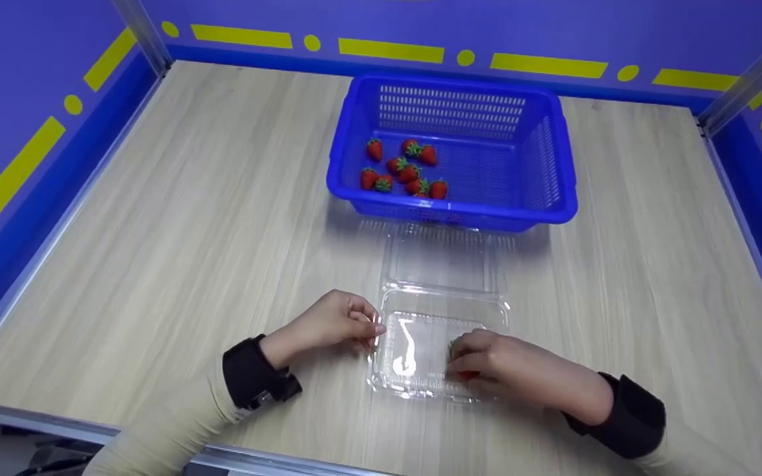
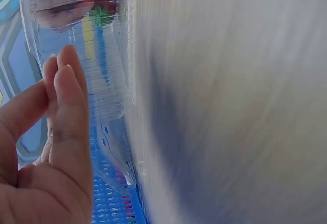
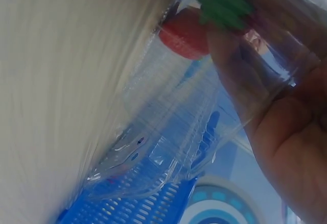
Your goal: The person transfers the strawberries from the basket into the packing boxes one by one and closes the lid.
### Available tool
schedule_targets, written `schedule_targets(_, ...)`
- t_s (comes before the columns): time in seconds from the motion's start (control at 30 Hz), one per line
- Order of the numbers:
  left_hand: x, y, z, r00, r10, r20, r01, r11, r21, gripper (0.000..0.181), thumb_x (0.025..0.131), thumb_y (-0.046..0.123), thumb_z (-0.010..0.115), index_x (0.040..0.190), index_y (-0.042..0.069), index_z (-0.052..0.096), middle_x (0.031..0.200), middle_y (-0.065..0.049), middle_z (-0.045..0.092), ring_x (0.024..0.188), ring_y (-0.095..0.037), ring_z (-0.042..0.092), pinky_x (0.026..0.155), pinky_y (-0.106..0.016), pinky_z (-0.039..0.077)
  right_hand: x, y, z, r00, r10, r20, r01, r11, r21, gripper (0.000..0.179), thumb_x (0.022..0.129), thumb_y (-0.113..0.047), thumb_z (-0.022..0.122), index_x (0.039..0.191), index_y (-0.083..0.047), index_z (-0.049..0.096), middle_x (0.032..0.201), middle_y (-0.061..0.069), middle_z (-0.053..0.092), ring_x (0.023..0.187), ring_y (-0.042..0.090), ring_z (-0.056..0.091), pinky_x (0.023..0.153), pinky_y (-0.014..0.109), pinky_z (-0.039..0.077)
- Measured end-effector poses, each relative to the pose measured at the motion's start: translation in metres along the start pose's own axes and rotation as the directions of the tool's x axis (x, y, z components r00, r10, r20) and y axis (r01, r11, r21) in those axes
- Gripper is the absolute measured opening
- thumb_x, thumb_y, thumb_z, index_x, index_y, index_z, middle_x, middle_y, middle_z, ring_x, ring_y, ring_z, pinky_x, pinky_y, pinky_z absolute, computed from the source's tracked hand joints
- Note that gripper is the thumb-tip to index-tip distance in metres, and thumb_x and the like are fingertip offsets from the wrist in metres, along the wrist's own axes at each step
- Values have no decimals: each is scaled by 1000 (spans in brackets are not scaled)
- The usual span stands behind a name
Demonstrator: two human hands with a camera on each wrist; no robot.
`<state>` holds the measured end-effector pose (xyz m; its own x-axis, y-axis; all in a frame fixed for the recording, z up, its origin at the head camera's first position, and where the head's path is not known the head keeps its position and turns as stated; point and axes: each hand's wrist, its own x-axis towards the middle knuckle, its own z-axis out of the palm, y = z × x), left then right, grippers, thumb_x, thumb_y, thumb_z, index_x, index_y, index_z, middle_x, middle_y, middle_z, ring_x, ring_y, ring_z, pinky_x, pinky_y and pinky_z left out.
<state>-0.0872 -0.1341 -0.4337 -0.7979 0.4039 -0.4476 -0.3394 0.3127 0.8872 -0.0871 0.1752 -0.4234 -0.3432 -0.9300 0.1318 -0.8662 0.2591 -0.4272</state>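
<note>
A hinged clear plastic box (image 1: 414,344) lies opened out on the table, its lid (image 1: 444,258) reaching toward the basket. At its left rim is my left hand (image 1: 344,322), thumb and fingertips pinching the edge; the left wrist view shows the fingers (image 2: 71,112) beside the clear wall. My right hand (image 1: 507,363) reaches into the right near part of the box and holds a strawberry (image 1: 467,375), mostly hidden by its fingers. Through the wall, the left wrist view shows red fruit with a green leafy top (image 2: 102,14). In the right wrist view, a red strawberry (image 3: 186,34) sits against the fingertips.
A blue slotted basket (image 1: 454,213) stands behind the box, with several strawberries (image 1: 407,173) gathered in its left half. Blue panels with yellow marks (image 1: 391,49) border the wooden table (image 1: 222,198) at the back and sides.
</note>
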Motion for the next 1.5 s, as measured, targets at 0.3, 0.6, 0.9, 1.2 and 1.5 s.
schedule_targets(0.3, 1, 2, 2, 1000, -18, 3, 18, 1000, -7, 12, 93, 4, 70, 97, -7, 67, 66, 5, 70, 60, -7, 66, 62, -22, 61, 1, -1, 5, 1000, -8, -23, 7, 999, -34, 19, 82, -1, 80, 99, -7, 78, 101, 2, 69, 93, 16, 67, 83, 24, 60)
schedule_targets(0.6, 0, 2, 3, 1000, -16, -4, 16, 1000, 23, 13, 93, 7, 72, 96, -5, 67, 66, 5, 70, 59, -7, 66, 60, -22, 61, 3, -2, 6, 999, -28, -22, 25, 995, -97, 17, 82, -2, 80, 98, -8, 78, 98, 1, 68, 91, 14, 67, 81, 20, 58)
schedule_targets(0.9, -2, 2, 3, 1000, 10, -10, -10, 999, 35, 10, 92, 7, 72, 91, 0, 65, 62, 8, 68, 58, -6, 66, 59, -18, 56, 8, -2, 7, 996, -86, -16, 80, 969, -234, 15, 80, -5, 82, 95, -9, 79, 95, 1, 68, 88, 12, 66, 78, 16, 56)
schedule_targets(1.2, -3, 5, 2, 996, 69, -61, -56, 980, 189, 16, 90, 16, 74, 89, 2, 66, 66, 4, 69, 58, -5, 62, 57, -16, 49, 14, -3, 1, 996, -79, 38, 87, 957, -276, 17, 82, -1, 78, 98, -8, 79, 97, 3, 69, 90, 13, 67, 76, 14, 57)
schedule_targets(1.5, -7, 7, -1, 982, 165, -95, -112, 902, 418, 31, 92, 30, 73, 104, 2, 67, 88, -8, 75, 75, -10, 64, 69, -22, 52, 17, -6, -1, 992, -86, 91, 112, 932, -344, 19, 81, 1, 78, 96, -10, 77, 96, 1, 69, 89, 13, 65, 74, 14, 56)
